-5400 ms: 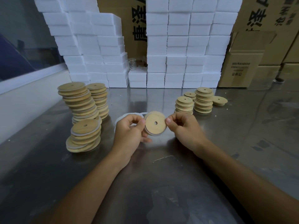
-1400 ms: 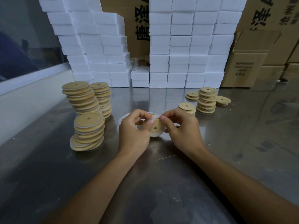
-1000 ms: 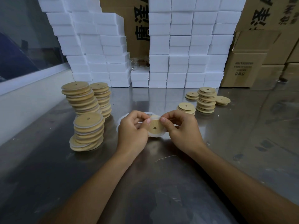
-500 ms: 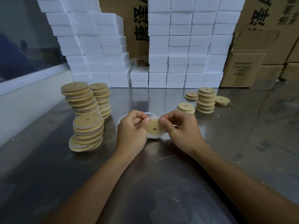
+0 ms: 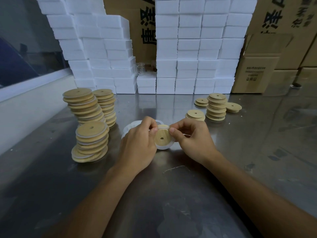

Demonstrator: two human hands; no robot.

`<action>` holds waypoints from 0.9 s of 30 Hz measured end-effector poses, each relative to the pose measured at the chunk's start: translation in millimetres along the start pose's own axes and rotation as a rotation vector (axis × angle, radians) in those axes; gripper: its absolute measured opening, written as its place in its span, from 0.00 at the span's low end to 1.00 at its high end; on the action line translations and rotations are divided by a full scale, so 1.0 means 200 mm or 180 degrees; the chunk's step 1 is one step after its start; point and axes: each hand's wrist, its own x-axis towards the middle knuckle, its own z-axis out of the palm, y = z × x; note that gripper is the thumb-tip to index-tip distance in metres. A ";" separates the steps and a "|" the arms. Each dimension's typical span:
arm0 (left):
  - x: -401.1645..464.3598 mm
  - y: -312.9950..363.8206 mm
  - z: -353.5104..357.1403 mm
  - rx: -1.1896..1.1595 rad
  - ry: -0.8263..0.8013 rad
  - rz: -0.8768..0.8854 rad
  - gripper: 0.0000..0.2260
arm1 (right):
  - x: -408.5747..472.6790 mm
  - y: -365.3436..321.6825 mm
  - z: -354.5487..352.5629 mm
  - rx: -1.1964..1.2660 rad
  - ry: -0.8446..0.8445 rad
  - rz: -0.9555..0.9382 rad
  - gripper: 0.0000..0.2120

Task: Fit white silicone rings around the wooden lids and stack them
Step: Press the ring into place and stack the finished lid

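A round wooden lid (image 5: 162, 137) with a centre hole stands on edge just above the steel table, facing me. A white silicone ring (image 5: 165, 147) wraps its lower rim. My left hand (image 5: 139, 145) pinches the lid and ring at the upper left. My right hand (image 5: 192, 138) pinches them at the upper right. Loose white rings (image 5: 131, 127) lie behind my left hand, partly hidden. Ringed lids are stacked at the left: a short stack (image 5: 91, 143) in front and two taller ones (image 5: 85, 105) behind. Bare lids (image 5: 216, 106) are piled at the right.
The steel table (image 5: 171, 194) runs out towards me. White foam boxes (image 5: 193, 48) are stacked along the back edge, with cardboard cartons (image 5: 257, 73) at the right. A white ledge (image 5: 25, 103) borders the table's left side.
Five seconds ago I held a bare-faced lid up higher; since then both hands have dropped close to the table. Over the last second my thumbs have worked the ring round the lid's rim.
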 end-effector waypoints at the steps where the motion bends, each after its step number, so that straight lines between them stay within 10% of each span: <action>1: 0.00 0.00 0.00 0.0000 -0.0004 0.0020 0.05 | 0.00 0.00 0.00 -0.0001 -0.0003 0.0000 0.04; 27: -0.01 -0.03 0.01 -0.0133 -0.0124 -0.0685 0.13 | 0.01 0.03 0.01 0.0014 0.0055 0.0123 0.01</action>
